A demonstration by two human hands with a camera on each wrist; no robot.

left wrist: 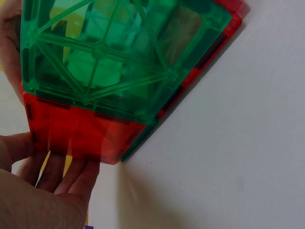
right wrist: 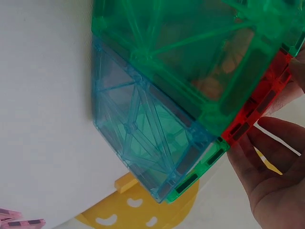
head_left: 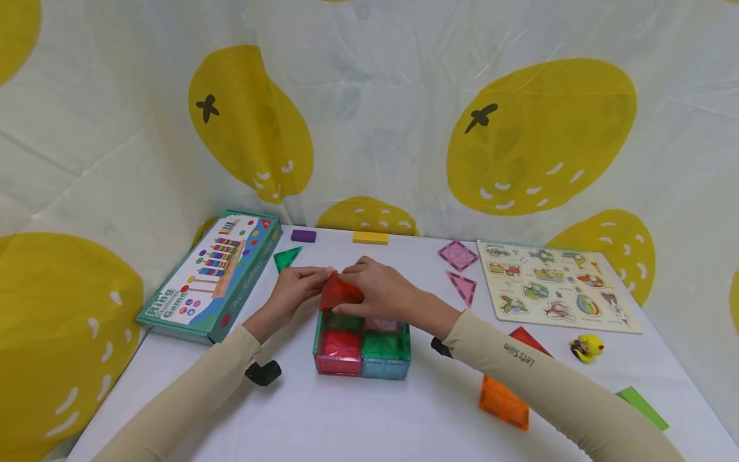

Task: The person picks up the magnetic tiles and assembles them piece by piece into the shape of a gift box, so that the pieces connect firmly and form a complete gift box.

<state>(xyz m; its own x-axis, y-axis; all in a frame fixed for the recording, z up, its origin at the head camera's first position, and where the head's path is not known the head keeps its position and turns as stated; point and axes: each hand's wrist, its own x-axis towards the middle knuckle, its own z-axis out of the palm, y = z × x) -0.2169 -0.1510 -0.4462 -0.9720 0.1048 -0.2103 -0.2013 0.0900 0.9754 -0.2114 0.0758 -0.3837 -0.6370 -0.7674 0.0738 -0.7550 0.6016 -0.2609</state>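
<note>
A low box built of see-through magnetic tiles (head_left: pixel 360 364) stands mid-table, with red, green, pink and light-blue panels. At its back left corner a red magnetic tile (head_left: pixel 335 294) stands up above the box. My left hand (head_left: pixel 290 296) pinches this tile near its upper left; in the left wrist view my left fingers (left wrist: pixel 71 179) lie behind the red panel. My right hand (head_left: pixel 378 289) holds the same tile from the right, thumb in front and fingers over its upper edge. In the right wrist view, green and light-blue panels (right wrist: pixel 131 126) partly hide the hands' contact.
Left stands a ring game box (head_left: pixel 213 276). Behind lie a green triangle tile (head_left: pixel 287 258), a purple block (head_left: pixel 303 236) and a yellow block (head_left: pixel 370 238). Rightward are pink tiles (head_left: pixel 458 255), a puzzle board (head_left: pixel 557 289), a yellow toy figure (head_left: pixel 587 348) and orange tiles (head_left: pixel 504 403).
</note>
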